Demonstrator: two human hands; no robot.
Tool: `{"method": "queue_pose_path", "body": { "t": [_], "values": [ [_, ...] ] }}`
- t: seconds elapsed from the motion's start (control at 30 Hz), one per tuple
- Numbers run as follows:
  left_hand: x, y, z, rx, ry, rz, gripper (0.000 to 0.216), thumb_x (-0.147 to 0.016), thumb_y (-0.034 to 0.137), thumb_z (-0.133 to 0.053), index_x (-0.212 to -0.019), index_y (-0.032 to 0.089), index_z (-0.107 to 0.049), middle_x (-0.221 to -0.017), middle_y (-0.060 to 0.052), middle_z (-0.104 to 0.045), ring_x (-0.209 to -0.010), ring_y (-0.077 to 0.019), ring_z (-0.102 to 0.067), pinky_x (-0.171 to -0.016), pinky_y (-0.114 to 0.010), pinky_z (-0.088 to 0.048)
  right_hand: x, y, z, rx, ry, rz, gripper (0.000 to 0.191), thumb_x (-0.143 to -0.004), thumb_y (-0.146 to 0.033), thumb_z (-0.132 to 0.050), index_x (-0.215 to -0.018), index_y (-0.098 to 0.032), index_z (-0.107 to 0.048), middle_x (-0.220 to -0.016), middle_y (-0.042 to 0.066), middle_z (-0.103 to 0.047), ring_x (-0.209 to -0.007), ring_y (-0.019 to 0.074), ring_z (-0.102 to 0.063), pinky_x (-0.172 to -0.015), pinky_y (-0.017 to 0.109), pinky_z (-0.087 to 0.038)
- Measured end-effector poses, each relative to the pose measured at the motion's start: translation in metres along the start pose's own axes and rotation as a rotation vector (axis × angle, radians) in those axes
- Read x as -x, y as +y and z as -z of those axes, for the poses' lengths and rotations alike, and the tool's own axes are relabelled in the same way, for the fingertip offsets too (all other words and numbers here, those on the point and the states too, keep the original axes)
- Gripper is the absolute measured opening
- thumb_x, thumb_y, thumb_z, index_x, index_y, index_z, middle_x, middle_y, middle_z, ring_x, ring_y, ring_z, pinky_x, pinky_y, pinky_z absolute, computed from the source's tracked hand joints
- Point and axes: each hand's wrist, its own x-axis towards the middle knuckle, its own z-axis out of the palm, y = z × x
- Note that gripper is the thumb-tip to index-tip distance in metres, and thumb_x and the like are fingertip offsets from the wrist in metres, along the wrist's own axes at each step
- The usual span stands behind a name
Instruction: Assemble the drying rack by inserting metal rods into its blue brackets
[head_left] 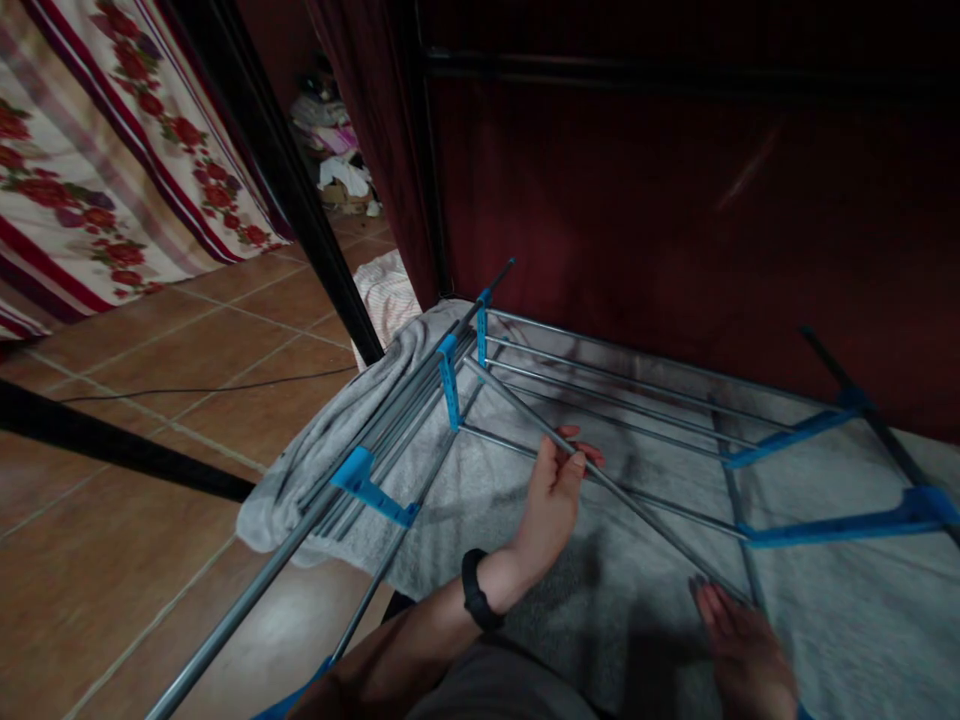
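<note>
My left hand [557,478], with a dark band on its wrist, pinches a thin grey metal rod [637,512] near its middle. The rod slants from the upper left down to my right hand [742,640], whose fingers are closed at its lower end, partly hidden. Around the rod is a rack frame of grey metal bars with blue plastic brackets. One blue bracket [449,380] stands just left of the rod's far end. A longer blue bracket [840,525] lies to the right, joined to a crossbar. Several parallel bars [622,373] run behind my left hand.
The frame lies on a grey blanket [517,530]. A dark red panel [637,220] rises behind it. Black posts [300,200] stand at the left, over a tiled floor [217,330] with a thin cable. Floral curtains [135,150] hang beyond, and clothes [337,150] are piled farther back.
</note>
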Motion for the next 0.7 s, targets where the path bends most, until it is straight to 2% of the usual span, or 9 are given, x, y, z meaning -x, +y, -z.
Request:
{"method": "queue_pose_path", "body": {
  "t": [0.07, 0.17, 0.2, 0.27, 0.37, 0.43, 0.53, 0.6, 0.7],
  "values": [
    [-0.002, -0.001, -0.007, -0.012, -0.042, -0.025, 0.027, -0.103, 0.039, -0.064, -0.124, 0.023, -0.060, -0.103, -0.005, -0.074, -0.101, -0.0200, -0.069, -0.101, -0.037, -0.050, -0.005, -0.016, -0.001, -0.158, -0.043, -0.065, 0.035, -0.074, -0.036, -0.061, -0.099, -0.034, -0.085, -0.121, 0.012, -0.080, -0.122, 0.0447, -0.070, -0.118, 0.068, -0.043],
    [-0.004, -0.004, -0.013, 0.001, -0.089, -0.032, 0.029, -0.103, 0.041, -0.064, -0.125, 0.023, -0.060, -0.101, -0.005, -0.074, -0.099, -0.0210, -0.069, -0.100, -0.038, -0.050, -0.014, -0.059, -0.007, -0.590, -0.081, -0.270, 0.034, -0.073, -0.046, -0.071, -0.100, -0.031, -0.084, -0.123, 0.012, -0.079, -0.130, 0.0425, -0.067, -0.124, 0.064, -0.041],
    [-0.004, -0.005, -0.014, 0.005, -0.101, -0.029, 0.030, -0.102, 0.041, -0.066, -0.124, 0.022, -0.061, -0.100, -0.005, -0.074, -0.098, -0.0216, -0.070, -0.099, -0.038, -0.050, -0.018, -0.076, -0.010, -0.767, -0.067, -0.369, 0.035, -0.070, -0.049, -0.075, -0.098, -0.030, -0.083, -0.121, 0.013, -0.079, -0.128, 0.0422, -0.068, -0.120, 0.064, -0.045],
    [-0.003, -0.007, -0.014, 0.004, -0.116, -0.020, 0.031, -0.101, 0.042, -0.068, -0.124, 0.022, -0.064, -0.099, -0.006, -0.074, -0.098, -0.0228, -0.070, -0.099, -0.037, -0.049, -0.025, -0.112, -0.017, -0.897, -0.035, -0.429, 0.041, -0.075, -0.061, -0.071, -0.103, -0.031, -0.080, -0.121, 0.012, -0.079, -0.115, 0.0375, -0.075, -0.104, 0.061, -0.059],
    [-0.001, -0.010, -0.012, -0.016, -0.139, -0.015, 0.032, -0.100, 0.040, -0.069, -0.126, 0.022, -0.067, -0.099, -0.007, -0.074, -0.099, -0.0235, -0.069, -0.099, -0.036, -0.048, -0.035, -0.162, -0.028, -1.253, -0.073, -0.707, 0.041, -0.067, -0.058, -0.084, -0.094, -0.028, -0.078, -0.106, 0.013, -0.081, -0.100, 0.0350, -0.077, -0.093, 0.056, -0.063],
    [0.000, -0.011, -0.010, -0.047, -0.169, -0.014, 0.034, -0.101, 0.039, -0.067, -0.131, 0.023, -0.066, -0.099, -0.006, -0.074, -0.095, -0.0227, -0.069, -0.096, -0.036, -0.049, -0.040, -0.186, -0.032, -1.320, -0.139, -0.772, 0.042, -0.067, -0.055, -0.088, -0.097, -0.027, -0.079, -0.099, 0.011, -0.081, -0.092, 0.0311, -0.077, -0.085, 0.050, -0.064],
    [-0.001, -0.010, -0.005, -0.108, -0.224, -0.005, 0.036, -0.102, 0.037, -0.065, -0.134, 0.023, -0.066, -0.093, -0.004, -0.070, -0.082, -0.0200, -0.065, -0.084, -0.033, -0.050, -0.046, -0.204, -0.034, -1.249, -0.250, -0.736, 0.040, -0.071, -0.055, -0.087, -0.099, -0.026, -0.081, -0.092, 0.007, -0.080, -0.080, 0.0254, -0.073, -0.072, 0.042, -0.062],
    [-0.004, -0.005, 0.001, -0.161, -0.254, -0.006, 0.035, -0.101, 0.036, -0.066, -0.133, 0.022, -0.069, -0.088, -0.003, -0.068, -0.075, -0.0188, -0.060, -0.077, -0.031, -0.049, -0.050, -0.205, -0.033, -1.147, -0.250, -0.696, 0.040, -0.069, -0.054, -0.089, -0.097, -0.026, -0.082, -0.089, 0.005, -0.079, -0.075, 0.0226, -0.071, -0.067, 0.038, -0.060],
    [-0.010, 0.003, 0.010, -0.257, -0.277, -0.032, 0.032, -0.098, 0.032, -0.067, -0.127, 0.022, -0.075, -0.083, -0.003, -0.069, -0.074, -0.0194, -0.059, -0.075, -0.030, -0.048, -0.059, -0.198, -0.023, -1.084, -0.185, -0.663, 0.046, -0.065, -0.057, -0.091, -0.098, -0.026, -0.083, -0.087, 0.005, -0.078, -0.076, 0.0213, -0.070, -0.069, 0.035, -0.059]
  ]
}}
